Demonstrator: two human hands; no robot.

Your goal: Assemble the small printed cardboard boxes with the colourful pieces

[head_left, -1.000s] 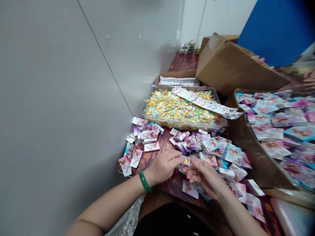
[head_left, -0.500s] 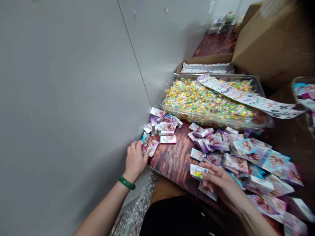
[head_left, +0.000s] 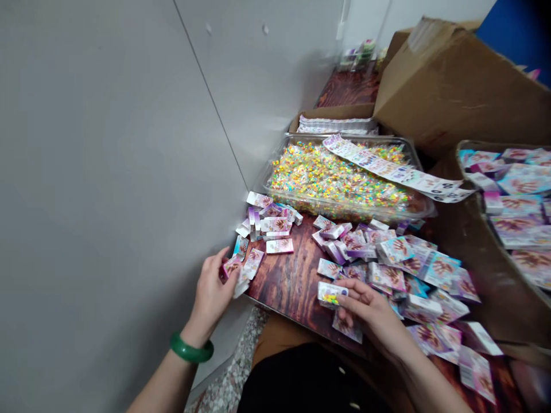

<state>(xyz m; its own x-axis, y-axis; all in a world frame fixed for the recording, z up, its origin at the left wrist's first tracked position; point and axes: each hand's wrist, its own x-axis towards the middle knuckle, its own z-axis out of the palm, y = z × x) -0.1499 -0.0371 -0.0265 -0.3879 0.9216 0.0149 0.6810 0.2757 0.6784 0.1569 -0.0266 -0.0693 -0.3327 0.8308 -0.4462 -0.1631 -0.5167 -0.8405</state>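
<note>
At the table's left edge my left hand [head_left: 215, 284], with a green bangle on its wrist, is closed on a small pink-and-white box [head_left: 232, 266]. Two small boxes, one teal and one pale printed box [head_left: 253, 263], lie right beside it. Between thumb and fingers of my right hand [head_left: 365, 304] is a small clear packet with yellow beads [head_left: 330, 299], held with a white printed card [head_left: 327, 288]. Below that hand lies another printed box [head_left: 348, 328]. A heap of small hand-printed boxes [head_left: 396, 249] spreads to its right.
A clear plastic tray [head_left: 344, 207] full of colourful bead packets stands behind, a printed strip [head_left: 387, 166] draped over it. More boxes [head_left: 275, 225] sit by the grey wall [head_left: 120, 143]. At right is a carton of boxes [head_left: 456, 252]; a large cardboard box [head_left: 451, 86] stands behind.
My left hand has closed on the pink box and drawn it back from the pile. My right hand still holds the packet. The view has shifted right, showing more of the carton.
</note>
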